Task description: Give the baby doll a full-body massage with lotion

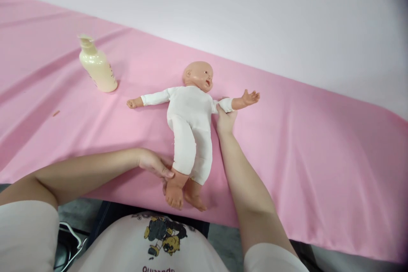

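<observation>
A baby doll [191,106] in a white cloth suit lies on its back on the pink cloth, head away from me and feet near the front edge. My left hand [157,165] is closed around the ankle of the doll's foot on the left, thumb on top and the other fingers partly hidden beneath. Around the doll's outstretched arm on the right, at the white sleeve, my right hand [225,119] is wrapped, its thumb showing and most fingers hidden. The doll's other arm stretches out to the left, untouched.
A cream pump bottle [99,68] stands at the upper left of the pink cloth [318,157]. A small brownish strip [56,113] lies left of the doll. Behind the cloth is a white surface [255,17]. The cloth's front edge runs close to my body.
</observation>
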Motion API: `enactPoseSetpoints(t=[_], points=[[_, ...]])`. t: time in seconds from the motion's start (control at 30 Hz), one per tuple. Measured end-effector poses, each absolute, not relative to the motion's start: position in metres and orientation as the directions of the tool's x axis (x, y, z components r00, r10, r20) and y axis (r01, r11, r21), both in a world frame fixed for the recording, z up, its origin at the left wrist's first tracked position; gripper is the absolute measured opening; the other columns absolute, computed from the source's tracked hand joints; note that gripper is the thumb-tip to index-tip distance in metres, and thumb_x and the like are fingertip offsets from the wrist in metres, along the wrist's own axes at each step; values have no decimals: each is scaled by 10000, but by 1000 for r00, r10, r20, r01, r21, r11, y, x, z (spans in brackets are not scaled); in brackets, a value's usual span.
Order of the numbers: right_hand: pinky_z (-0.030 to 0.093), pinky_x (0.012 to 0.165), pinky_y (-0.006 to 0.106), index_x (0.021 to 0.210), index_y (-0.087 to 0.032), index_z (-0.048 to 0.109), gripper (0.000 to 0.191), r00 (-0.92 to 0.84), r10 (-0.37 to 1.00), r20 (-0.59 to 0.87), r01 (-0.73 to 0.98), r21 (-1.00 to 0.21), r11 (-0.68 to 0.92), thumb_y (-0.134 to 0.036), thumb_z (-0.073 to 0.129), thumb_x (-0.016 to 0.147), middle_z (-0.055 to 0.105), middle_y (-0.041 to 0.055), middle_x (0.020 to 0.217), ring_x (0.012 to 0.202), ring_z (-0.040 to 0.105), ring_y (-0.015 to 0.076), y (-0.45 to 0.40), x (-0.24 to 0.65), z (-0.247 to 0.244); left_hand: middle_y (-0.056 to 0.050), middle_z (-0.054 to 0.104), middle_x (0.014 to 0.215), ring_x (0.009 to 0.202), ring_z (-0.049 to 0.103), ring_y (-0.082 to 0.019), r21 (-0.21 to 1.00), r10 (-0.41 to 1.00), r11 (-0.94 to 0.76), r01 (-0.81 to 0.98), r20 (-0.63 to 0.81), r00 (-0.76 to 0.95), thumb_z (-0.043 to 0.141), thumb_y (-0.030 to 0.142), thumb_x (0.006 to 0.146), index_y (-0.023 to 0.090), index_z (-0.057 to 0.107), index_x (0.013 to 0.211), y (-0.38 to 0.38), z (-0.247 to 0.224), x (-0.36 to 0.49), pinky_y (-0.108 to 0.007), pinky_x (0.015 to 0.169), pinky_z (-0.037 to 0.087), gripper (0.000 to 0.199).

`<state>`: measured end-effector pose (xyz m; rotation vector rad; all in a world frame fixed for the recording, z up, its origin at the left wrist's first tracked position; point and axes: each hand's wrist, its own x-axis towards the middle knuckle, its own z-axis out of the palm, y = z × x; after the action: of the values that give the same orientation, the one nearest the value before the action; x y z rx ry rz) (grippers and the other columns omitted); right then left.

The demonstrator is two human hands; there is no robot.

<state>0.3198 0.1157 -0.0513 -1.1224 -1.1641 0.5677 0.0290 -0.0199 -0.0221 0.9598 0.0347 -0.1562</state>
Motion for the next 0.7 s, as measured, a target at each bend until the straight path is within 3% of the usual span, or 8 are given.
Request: enactPoseSetpoints(t=[0.1,0.2,0.27,0.33,0.43,0.57,0.7], points=[[577,874,401,927,-194,614,248,449,812,373,56,-919,391,-334,721,752,661,-1,868,819,662,173,121,322,-56,-89,738,993,1017,701,-294,856,-233,471,214,-114,966,678,576,839,135,729,1178,-15,-23,28,-347,801,568,558],[578,843,365,884,-189,616,192,469,798,378,55,-915,400,-304,712,764,653,-11,833,782,652,158,121,322,-56,-93,737,994,1013,699,-300,859,-298,449,245,-115,948,656,621,833,143,721,1196,-15,-25,28,-355,783,563,604],[574,861,373,894,-189,623,198,418,805,421,127,-904,407,-336,708,791,659,0,844,805,655,167,118,321,-53,-100,729,1021,1032,687,-302,835,-240,507,216,-104,965,640,672,815,134,698,1216,-19,-25,27,-371,815,552,673],[563,900,400,933,-194,631,226,329,808,489,243,-870,428,-384,691,827,669,24,889,858,660,187,113,320,-50,-107,719,1054,1057,669,-301,794,-80,594,130,-102,991,645,703,787,127,679,1219,-23,-23,27,-380,862,532,721],[522,988,473,1048,-213,633,282,143,765,628,460,-726,511,-416,652,854,673,72,1022,1000,654,233,107,318,-46,-110,709,1073,1075,650,-288,744,109,668,14,-116,987,652,691,792,138,664,1203,-25,-21,29,-378,909,502,689],[477,1019,535,1078,-229,636,278,-130,680,721,653,-454,606,-380,587,849,670,90,1077,1083,636,279,104,317,-41,-112,713,994,1002,666,-273,712,130,701,-46,-64,989,625,645,851,113,654,1150,-20,-20,34,-390,893,496,611],[449,1010,520,1092,-238,636,262,-271,619,737,713,-279,644,-327,553,860,688,80,1074,1077,627,274,103,316,-38,-105,711,995,975,665,-253,682,191,722,-118,-33,981,610,612,886,121,623,1177,-17,-21,36,-385,869,501,571]])
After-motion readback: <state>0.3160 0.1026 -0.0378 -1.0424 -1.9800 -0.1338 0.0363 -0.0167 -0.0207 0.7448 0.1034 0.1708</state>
